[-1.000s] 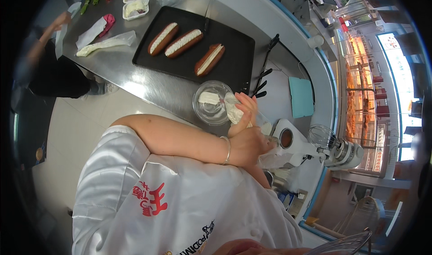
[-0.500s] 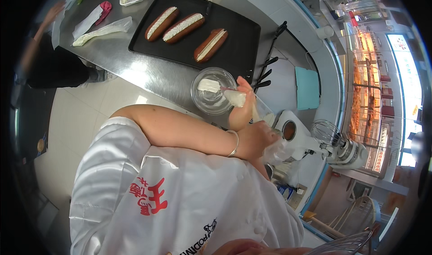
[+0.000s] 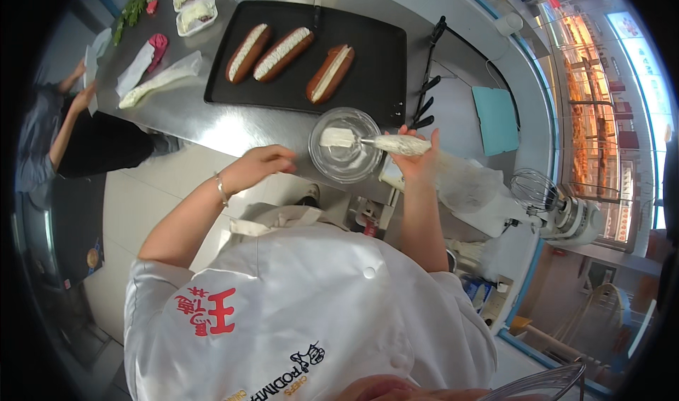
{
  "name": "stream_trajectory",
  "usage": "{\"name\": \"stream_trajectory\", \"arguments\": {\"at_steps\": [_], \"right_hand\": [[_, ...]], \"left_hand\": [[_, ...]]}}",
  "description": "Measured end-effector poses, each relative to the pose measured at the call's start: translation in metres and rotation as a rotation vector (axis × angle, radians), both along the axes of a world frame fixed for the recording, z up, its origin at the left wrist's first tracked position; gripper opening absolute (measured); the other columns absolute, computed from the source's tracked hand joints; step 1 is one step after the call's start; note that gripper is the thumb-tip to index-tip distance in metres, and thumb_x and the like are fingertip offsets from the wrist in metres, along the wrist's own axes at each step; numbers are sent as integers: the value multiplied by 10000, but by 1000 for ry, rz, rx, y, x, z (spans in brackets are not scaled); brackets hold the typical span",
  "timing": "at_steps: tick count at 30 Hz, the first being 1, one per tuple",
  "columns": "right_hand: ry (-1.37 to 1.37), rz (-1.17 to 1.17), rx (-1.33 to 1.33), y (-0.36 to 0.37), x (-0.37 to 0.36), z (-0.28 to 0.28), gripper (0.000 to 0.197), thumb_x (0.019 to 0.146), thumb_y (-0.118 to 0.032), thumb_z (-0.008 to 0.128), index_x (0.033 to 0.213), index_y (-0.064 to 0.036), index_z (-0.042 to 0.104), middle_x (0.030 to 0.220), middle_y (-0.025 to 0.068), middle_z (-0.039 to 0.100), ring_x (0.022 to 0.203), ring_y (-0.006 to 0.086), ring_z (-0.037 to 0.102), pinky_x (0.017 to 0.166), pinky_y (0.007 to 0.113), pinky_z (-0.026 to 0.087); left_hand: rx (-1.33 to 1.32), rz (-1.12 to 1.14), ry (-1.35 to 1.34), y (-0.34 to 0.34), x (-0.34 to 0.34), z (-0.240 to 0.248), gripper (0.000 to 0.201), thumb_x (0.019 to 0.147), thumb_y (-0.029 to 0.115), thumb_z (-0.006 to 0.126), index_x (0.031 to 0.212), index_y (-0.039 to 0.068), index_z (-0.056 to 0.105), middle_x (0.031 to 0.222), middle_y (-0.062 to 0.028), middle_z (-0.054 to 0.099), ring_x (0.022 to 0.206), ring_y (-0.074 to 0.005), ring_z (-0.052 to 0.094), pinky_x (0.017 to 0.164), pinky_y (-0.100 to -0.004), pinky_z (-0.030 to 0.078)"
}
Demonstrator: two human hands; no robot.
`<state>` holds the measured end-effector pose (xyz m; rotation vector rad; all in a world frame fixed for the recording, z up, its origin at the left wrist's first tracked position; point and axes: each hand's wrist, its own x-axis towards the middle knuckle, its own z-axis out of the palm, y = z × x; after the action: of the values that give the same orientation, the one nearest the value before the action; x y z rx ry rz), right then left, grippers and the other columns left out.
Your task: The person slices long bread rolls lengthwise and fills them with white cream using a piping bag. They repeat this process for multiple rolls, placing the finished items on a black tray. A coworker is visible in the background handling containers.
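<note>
My right hand (image 3: 419,162) holds a clear piping bag (image 3: 402,144) filled with white cream. The bag's metal tip points left, over a clear round bowl (image 3: 346,167) at the counter edge. A lump of white cream (image 3: 338,138) lies inside that bowl. Bracelet on its wrist, my left hand (image 3: 258,169) hovers to the left of the bowl, empty, its fingers loosely bent and apart. Beyond the bowl, a black baking tray (image 3: 375,54) carries three split brown buns; one is the cream-filled bun (image 3: 331,74) nearest the bowl.
A second piping bag (image 3: 163,81) lies on the steel counter left of the tray, near white boxes (image 3: 196,18) and green stems (image 3: 133,13). Knives with black handles (image 3: 424,104) and a stand mixer (image 3: 566,221) are to the right. Another person (image 3: 71,129) stands at far left.
My left hand has come away from the piping bag and swung left over the counter edge. The bag now lies level in my right hand. The person at left has moved further into view.
</note>
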<state>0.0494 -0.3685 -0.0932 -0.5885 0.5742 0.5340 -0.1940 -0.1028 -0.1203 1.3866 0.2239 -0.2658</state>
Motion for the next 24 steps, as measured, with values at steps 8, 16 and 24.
{"name": "stream_trajectory", "arguments": {"at_steps": [8, 16, 24], "right_hand": [[-249, 76, 232, -46, 22, 40, 248, 933, -217, 539, 745, -82, 450, 807, 63, 512, 905, 256, 543, 1092, 557, 267], [-354, 171, 266, -69, 22, 68, 269, 898, -193, 564, 703, -108, 399, 787, 49, 503, 929, 263, 569, 1072, 516, 294], [-470, 95, 39, -64, -12, 88, 262, 907, -206, 510, 705, -121, 366, 842, 59, 465, 905, 244, 510, 1006, 502, 341]], "left_hand": [[405, 181, 260, 60, 13, -45, 414, 930, 255, 593, 1242, -17, 585, 1150, -134, 656, 1071, -211, 607, 959, -305, 449], [408, 444, 166, 67, 168, -101, 430, 886, 295, 645, 1159, -38, 631, 1080, -156, 679, 995, -227, 630, 881, -326, 474], [300, 510, 497, 80, 289, -127, 506, 905, 450, 598, 1090, -17, 659, 1004, -137, 661, 871, -227, 613, 770, -380, 484]]}}
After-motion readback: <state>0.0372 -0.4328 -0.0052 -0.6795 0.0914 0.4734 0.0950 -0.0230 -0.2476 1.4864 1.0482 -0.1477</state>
